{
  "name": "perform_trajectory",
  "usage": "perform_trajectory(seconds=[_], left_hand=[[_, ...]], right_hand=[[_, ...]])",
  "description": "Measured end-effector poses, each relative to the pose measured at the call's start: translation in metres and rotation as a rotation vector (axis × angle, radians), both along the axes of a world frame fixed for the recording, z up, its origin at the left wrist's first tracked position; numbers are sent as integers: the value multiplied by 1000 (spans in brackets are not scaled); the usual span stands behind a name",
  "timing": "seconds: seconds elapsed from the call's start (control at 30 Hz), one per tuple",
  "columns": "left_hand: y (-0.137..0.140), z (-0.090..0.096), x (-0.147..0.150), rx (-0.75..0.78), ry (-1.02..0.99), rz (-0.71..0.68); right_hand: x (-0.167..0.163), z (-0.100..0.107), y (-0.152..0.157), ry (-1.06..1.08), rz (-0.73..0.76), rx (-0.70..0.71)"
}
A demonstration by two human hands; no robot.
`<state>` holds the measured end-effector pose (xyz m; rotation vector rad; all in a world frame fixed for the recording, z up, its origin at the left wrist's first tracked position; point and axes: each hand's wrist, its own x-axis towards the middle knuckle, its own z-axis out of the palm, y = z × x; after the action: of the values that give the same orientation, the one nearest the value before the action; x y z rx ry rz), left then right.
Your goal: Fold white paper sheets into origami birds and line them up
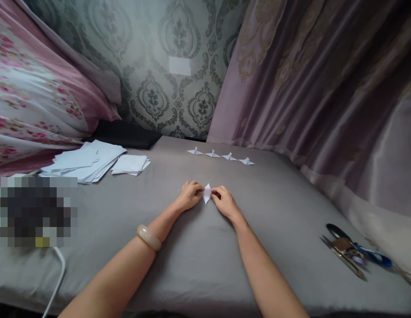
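Note:
A small folded white paper [207,194], shaped like a narrow diamond, is between my two hands, just above or on the grey cloth. Bent fingers of my left hand [190,195] pinch its left edge. From the other side, my right hand [224,201] grips the right edge with thumb and fingers closed. A pale bangle [149,238] circles my left wrist. Farther back, several folded paper birds [212,153] stand in a slanting row.
A large stack of white paper [93,161] and a smaller pile of paper [131,164] lie at the left. Scissors [371,255] and other tools rest at the right edge. A white cable [61,265] runs along the left front. Curtains [275,101] hang at the right.

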<state>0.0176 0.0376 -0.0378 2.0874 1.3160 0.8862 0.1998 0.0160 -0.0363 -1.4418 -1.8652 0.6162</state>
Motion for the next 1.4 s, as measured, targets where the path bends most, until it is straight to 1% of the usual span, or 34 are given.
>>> perform_trajectory(seconds=[0.17,0.3,0.47,0.67,0.87,0.97,1.2,1.4], left_hand=[[-5,12,-13,-98,-154,130],[-6,18,-21,-146,-240,207],[-9,23,-18,-172,-260,236],[-8,23,-16,-180,-252,234],[-6,16,-14,-151,-200,184],[-5,12,-7,-114,-135,120],[2,7,12,34,48,-40],[7,5,18,104,194,-72]], right_hand=[[11,-8,4,212,-104,-35],[13,-11,6,326,-157,-64],[14,-14,7,390,-153,-86],[15,-15,6,392,-138,-90],[14,-13,5,365,-131,-85],[12,-12,4,347,-123,-76],[11,-15,6,278,-112,-41],[9,-14,6,192,-101,-1]])
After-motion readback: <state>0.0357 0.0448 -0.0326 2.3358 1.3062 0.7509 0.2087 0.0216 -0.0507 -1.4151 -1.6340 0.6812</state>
